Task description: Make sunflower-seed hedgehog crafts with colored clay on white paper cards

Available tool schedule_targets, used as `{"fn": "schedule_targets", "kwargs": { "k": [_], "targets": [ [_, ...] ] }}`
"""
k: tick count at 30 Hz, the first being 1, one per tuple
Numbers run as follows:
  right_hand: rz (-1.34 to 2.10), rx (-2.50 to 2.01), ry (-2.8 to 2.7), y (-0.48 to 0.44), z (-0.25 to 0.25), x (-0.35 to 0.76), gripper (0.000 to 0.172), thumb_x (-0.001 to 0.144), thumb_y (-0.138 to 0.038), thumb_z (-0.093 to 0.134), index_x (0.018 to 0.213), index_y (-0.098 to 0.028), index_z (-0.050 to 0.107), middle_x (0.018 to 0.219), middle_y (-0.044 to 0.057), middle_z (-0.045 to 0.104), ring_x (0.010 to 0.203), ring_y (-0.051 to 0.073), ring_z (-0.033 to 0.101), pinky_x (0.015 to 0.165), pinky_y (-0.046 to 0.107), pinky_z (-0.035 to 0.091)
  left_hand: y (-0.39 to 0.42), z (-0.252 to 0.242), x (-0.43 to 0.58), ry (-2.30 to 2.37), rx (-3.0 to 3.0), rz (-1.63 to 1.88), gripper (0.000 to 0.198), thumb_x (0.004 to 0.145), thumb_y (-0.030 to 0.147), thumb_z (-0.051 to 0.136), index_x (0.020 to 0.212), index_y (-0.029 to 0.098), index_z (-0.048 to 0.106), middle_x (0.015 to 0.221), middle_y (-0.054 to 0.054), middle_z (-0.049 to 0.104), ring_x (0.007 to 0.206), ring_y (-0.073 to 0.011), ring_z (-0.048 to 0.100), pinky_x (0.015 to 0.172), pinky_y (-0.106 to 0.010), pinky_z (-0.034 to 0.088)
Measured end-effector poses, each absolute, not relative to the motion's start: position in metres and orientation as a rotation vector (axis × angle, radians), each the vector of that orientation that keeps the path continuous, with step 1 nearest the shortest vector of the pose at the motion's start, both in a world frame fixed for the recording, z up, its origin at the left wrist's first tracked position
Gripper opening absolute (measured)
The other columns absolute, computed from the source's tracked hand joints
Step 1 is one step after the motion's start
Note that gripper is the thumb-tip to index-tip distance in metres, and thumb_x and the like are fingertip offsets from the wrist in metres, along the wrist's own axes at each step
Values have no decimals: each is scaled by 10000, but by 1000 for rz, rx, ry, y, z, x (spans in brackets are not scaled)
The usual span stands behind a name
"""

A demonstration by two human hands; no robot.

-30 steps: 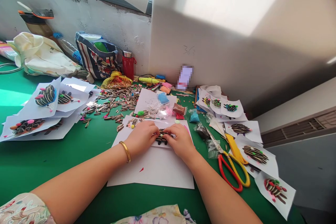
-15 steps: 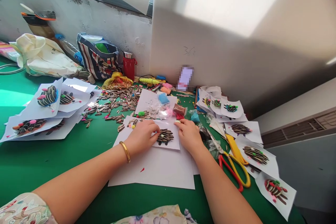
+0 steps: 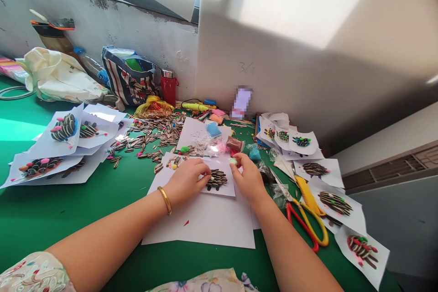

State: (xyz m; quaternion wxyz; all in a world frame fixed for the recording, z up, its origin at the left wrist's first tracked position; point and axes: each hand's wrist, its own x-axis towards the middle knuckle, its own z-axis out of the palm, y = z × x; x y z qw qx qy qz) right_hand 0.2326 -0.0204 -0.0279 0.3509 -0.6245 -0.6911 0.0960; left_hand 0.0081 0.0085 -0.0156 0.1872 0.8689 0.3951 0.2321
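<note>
Here, in the head view, our left hand (image 3: 189, 179) curls narrowly at the left edge of the hedgehog-like sunflower-seed figure (image 3: 219, 177), just below frame centre; we can't tell whether it grips anything. Our right hand (image 3: 249, 179) pinches a pale green clay lump (image 3: 233, 161). Seeds and dark feet (image 3: 218, 187) are on; decoration seems incomplete.

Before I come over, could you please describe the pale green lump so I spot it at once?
On the green table, find the right hand at the edge of the white paper. Its fingertips hold the pale green lump. It is smaller and paler than the blue packet and brown packet beyond it.
</note>
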Motion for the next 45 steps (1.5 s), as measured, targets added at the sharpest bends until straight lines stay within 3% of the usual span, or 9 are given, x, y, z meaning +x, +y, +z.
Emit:
{"fn": "schedule_targets", "kwargs": {
  "k": [6,10,21,27,45],
  "targets": [
    [292,-1281,-1976,-31,-18,218,180,965,-317,518,1043,-228,654,977,55,699,942,217,607,856,365,444,6,-15,8,1069,2445,732,111,890,310,637,892,205,674,853,-34,667,864,-213,594,755,-325,412],
    [362,-1192,-2043,-38,-12,207,188,973,-300,506,1064,-228,654,940,53,695,897,211,593,812,361,450,6,-18,8,974,2511,793,220,965,341,523,861,195,651,807,-36,647,794,-192,575,715,-312,391],
    [388,-1189,-1966,-39,-16,206,135,953,-334,549,963,-223,625,886,47,666,845,202,581,781,353,456,2,-10,6,966,2491,849,270,983,303,443,820,187,625,790,-48,624,775,-191,541,714,-324,386],
    [478,-1154,-1945,-43,-13,203,118,931,-346,603,961,-235,634,858,34,658,834,194,584,756,336,467,-1,-8,10,926,2177,812,232,940,334,529,775,194,613,772,-10,611,744,-160,538,673,-280,412],
    [262,-1214,-1961,-45,-14,196,77,897,-264,633,970,-258,660,916,51,652,906,220,578,814,378,466,-5,-5,11,980,2265,812,220,927,306,550,751,196,624,747,-11,616,738,-168,540,680,-295,401]
  ]
}}
